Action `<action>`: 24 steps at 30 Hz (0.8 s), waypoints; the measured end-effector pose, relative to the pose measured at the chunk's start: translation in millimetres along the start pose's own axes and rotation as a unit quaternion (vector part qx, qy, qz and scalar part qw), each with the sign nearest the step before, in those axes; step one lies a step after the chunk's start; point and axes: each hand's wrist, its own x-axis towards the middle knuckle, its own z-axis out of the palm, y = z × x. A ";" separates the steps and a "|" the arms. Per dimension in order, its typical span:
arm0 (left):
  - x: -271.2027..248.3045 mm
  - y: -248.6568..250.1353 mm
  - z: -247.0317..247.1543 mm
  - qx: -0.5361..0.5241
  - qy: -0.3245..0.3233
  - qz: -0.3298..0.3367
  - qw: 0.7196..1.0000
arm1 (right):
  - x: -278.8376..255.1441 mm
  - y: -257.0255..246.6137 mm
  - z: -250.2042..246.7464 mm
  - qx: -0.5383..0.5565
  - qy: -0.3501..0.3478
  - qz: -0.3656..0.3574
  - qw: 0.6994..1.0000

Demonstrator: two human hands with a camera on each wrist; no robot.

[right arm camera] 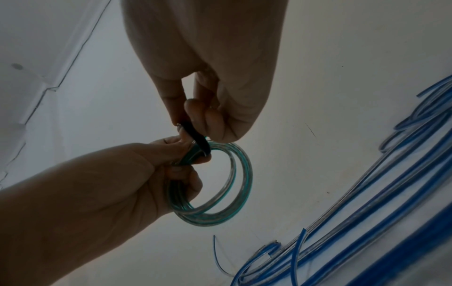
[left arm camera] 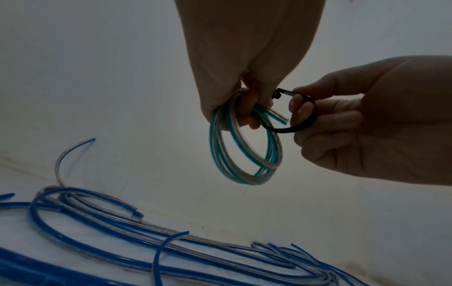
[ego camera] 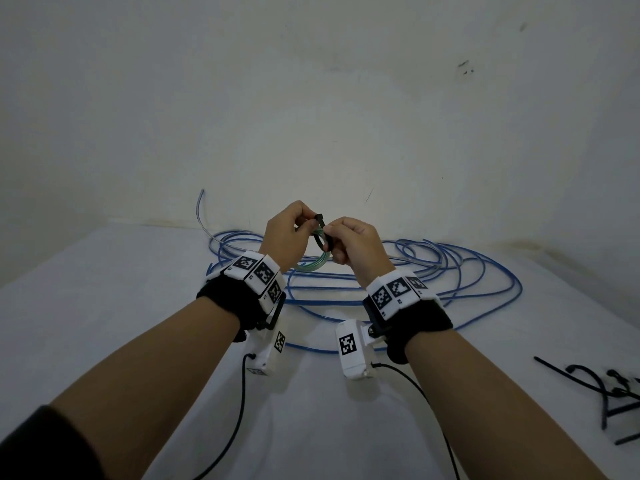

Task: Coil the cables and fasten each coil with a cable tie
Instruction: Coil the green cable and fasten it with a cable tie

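No readable writing is seen, only black-and-white marker squares on the wrist bands (ego camera: 394, 294). The green coil (left arm camera: 244, 151) is gripped by the left hand (ego camera: 285, 233). Beside this grip, a black cable tie (left arm camera: 297, 113), looped around the coil, is pinched by the right hand (ego camera: 353, 244). Beyond, blue cables (ego camera: 467, 271) lie loose on the table (ego camera: 104, 306).

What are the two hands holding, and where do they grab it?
The left hand grips the green coil at its top, where the loops bunch. The right hand pinches the black cable tie near its head end, looped round the coil.
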 end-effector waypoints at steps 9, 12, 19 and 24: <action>-0.8 -2.3 0.9 -0.011 -0.003 -0.006 1.000 | -1.1 1.8 -2.8 0.003 -0.006 0.012 1.000; -0.7 -1.7 0.6 -0.011 -0.008 -0.008 1.000 | -1.8 1.6 -3.4 0.006 -0.008 0.012 1.000; -1.9 3.8 -2.0 0.055 -0.027 0.020 0.998 | -1.5 2.1 -4.8 0.006 -0.012 0.011 1.000; -4.8 4.5 -2.0 0.106 -0.068 0.080 0.989 | -2.3 4.9 -5.1 -0.008 0.004 -0.010 1.000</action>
